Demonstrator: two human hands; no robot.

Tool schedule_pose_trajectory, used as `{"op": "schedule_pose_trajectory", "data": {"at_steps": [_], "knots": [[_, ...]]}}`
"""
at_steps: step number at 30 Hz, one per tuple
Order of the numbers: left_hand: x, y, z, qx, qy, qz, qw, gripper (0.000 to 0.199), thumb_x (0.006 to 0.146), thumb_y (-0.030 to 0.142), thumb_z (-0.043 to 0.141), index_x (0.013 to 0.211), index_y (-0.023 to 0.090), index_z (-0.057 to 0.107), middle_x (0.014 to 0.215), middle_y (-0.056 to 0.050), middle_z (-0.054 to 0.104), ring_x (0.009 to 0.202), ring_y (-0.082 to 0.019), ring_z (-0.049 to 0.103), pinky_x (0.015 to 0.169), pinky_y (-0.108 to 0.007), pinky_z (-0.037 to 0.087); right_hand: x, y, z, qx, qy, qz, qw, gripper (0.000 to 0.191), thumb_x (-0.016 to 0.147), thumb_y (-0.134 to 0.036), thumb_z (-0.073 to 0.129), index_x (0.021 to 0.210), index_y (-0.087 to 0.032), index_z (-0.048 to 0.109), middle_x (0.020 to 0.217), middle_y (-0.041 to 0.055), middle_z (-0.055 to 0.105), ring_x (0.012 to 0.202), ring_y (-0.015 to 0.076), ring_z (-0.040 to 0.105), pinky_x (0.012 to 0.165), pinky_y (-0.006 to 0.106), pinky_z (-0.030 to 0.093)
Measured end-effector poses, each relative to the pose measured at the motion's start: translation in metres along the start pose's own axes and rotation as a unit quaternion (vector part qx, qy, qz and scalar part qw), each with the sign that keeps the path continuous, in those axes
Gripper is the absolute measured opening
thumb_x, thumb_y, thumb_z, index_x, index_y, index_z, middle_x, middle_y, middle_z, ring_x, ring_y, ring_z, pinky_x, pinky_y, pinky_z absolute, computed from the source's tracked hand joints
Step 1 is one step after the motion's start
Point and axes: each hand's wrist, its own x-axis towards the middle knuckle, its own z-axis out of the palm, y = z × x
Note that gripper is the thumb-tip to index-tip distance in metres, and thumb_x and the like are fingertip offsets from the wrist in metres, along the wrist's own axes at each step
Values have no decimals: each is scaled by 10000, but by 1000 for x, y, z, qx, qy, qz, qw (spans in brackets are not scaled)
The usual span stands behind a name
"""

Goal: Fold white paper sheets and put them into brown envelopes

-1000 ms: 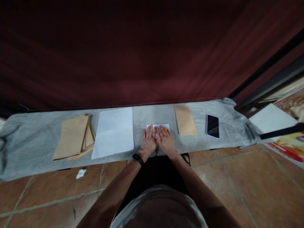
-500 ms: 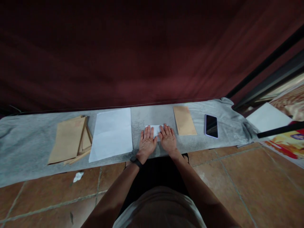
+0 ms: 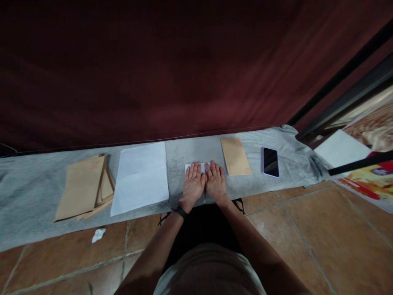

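Grey cloth point(image 3: 179, 153) runs along under everything. White sheets point(image 3: 141, 176) and a brown envelope pile point(image 3: 80, 186) sit off left, lone envelope point(image 3: 236, 156) to the right, probably all for easy reach. Left hand point(image 3: 193, 184) and right hand point(image 3: 215, 182) lie palms-down, fingers close together, gripping nothing (thumbs nearly meet), seemingly flattening the small white paper point(image 3: 203, 168) beneath them.
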Motion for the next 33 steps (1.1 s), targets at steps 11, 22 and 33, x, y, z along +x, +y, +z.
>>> {"op": "schedule_pose_trajectory", "data": {"at_steps": [11,22,33], "knots": [[-3,-19,9,3,5,-9,1000,648,1041,434,278,1554,39,318,1622,-171,316,1540,-266,217,1255,-470,216,1,-1,1,-10,16,3,1000,548,1038,-348,420,1549,-153,392,1630,169,310,1480,326,333,1198,528,237],[-5,-26,13,14,22,-64,998,662,1036,431,265,1556,24,299,1618,-186,321,1539,-271,223,1249,-481,214,1,1,10,2,61,9,998,563,1060,-411,354,1540,-120,400,1597,197,363,1459,324,375,1177,539,281],[-5,-24,6,25,10,-64,998,694,1019,471,312,1557,33,300,1630,-191,297,1538,-280,227,1249,-469,194,-35,-15,1,15,78,-61,995,533,1061,-360,357,1525,-104,417,1571,147,430,1454,262,402,1205,458,287]]}}
